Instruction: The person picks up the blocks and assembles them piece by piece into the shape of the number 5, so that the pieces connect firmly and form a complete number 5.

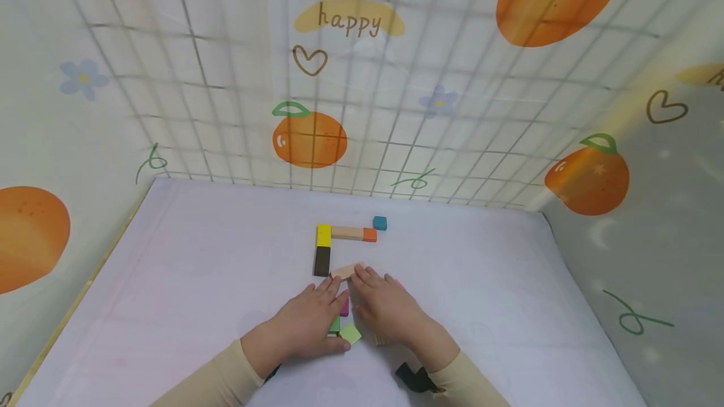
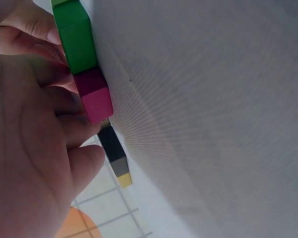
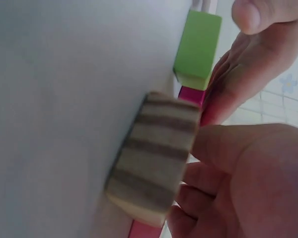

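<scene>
A pale wooden block (image 1: 344, 272) lies slanted in front of both hands. My left hand (image 1: 308, 322) has its fingertips at the block's left end, with its fingers extended. The fingertips of my right hand (image 1: 390, 306) rest on the block's right end. Beside the left fingers are a green block (image 2: 78, 42) and a magenta block (image 2: 94, 96). A light green block (image 1: 350, 333) sits at the left thumb tip. Close to the right thumb is a brown-striped block (image 3: 154, 151), with a pink block (image 3: 145, 230) partly hidden behind it.
Farther off, a black block (image 1: 322, 261) and a yellow block (image 1: 324, 235) form a line. From the yellow one a wooden block (image 1: 347, 233) and an orange block (image 1: 369, 235) run rightward. A blue block (image 1: 380, 223) stands nearby. Printed curtains border the white table (image 1: 186, 281).
</scene>
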A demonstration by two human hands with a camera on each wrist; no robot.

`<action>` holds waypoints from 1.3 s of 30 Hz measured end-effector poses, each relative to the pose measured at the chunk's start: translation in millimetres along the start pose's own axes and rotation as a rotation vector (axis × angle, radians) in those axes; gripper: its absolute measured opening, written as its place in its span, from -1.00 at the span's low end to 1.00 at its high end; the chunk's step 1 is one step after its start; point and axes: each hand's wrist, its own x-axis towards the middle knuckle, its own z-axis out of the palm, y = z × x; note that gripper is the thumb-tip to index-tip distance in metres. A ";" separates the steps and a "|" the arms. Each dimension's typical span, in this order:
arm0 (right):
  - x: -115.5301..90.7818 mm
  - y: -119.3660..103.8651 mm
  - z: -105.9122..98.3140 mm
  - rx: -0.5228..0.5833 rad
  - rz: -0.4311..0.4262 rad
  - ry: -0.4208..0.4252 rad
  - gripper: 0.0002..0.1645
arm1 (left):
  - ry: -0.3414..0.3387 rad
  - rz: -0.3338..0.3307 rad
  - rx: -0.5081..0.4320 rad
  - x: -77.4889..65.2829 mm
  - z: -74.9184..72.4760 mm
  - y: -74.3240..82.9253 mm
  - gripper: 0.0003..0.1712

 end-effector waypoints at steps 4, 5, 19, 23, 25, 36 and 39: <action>-0.4 -0.5 -1.1 -0.002 -0.008 0.005 -0.26 | -0.004 -0.004 0.000 -0.4 -1.0 0.5 0.09; -0.5 -0.6 -1.2 -0.005 -0.010 0.004 -0.26 | -0.003 -0.004 0.001 -0.4 -1.1 0.6 0.09; 0.9 -2.4 -2.9 0.041 -0.010 -0.001 -0.21 | 0.003 -0.014 0.004 -2.0 -3.1 1.6 0.09; 0.7 -2.9 -3.3 0.026 -0.013 -0.009 -0.24 | 0.002 -0.015 0.005 -1.9 -2.0 1.0 0.09; 0.4 -3.1 -3.3 0.024 -0.014 -0.012 -0.25 | -0.002 -0.017 0.006 -1.9 -1.6 0.9 0.09; -1.3 -3.5 -1.0 0.015 -0.016 -0.013 -0.25 | -0.008 -0.024 -0.013 -3.6 -0.3 0.9 0.09; -1.6 -3.5 -0.9 0.012 -0.021 -0.008 -0.25 | -0.006 -0.024 -0.013 -4.6 -1.9 1.6 0.08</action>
